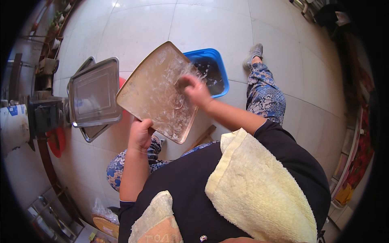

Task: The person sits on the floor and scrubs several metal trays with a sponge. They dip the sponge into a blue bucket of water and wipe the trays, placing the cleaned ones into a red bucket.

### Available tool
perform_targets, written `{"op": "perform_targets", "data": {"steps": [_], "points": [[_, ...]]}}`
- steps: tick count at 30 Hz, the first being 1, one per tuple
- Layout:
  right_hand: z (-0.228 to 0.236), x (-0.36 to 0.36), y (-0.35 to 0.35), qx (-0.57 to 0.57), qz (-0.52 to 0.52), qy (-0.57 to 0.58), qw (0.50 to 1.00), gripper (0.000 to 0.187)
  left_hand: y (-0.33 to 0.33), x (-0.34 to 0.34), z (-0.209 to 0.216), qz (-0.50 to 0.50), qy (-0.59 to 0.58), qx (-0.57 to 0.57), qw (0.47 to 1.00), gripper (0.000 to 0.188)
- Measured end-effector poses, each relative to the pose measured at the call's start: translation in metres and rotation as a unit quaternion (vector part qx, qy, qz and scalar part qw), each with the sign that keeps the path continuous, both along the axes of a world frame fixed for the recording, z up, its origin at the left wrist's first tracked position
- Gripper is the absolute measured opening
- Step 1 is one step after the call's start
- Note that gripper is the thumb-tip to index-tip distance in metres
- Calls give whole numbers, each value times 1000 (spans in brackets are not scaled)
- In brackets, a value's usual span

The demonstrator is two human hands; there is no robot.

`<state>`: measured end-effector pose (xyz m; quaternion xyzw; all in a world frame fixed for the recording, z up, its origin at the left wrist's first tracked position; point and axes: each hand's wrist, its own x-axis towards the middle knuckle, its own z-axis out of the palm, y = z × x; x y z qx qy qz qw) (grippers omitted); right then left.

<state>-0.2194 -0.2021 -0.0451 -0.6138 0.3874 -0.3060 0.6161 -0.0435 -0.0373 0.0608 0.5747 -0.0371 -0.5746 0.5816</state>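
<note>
While the left hand [141,133] gripped the near left edge of the tray [150,87], the right hand [197,92] was blurry over its wet face, fingers curled; couldn't tell if it held anything. The tray was tilted in front of the body, overlapping the blue tub [225,81] beyond. My guess was stiff, lightish, pretty slippery, so the rim seemed the best hold.
</note>
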Motion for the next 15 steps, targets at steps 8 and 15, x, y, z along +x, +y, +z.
{"op": "perform_targets", "data": {"steps": [8, 15], "points": [[60, 61, 34, -453, 203, -56, 866, 45, 1, -6, 14, -87, 38, -11, 995, 57], [-27, 52, -61, -184, -15, 211, 960, 41, 5, -15, 12, -70, 38, 1, 997, 61]]}}
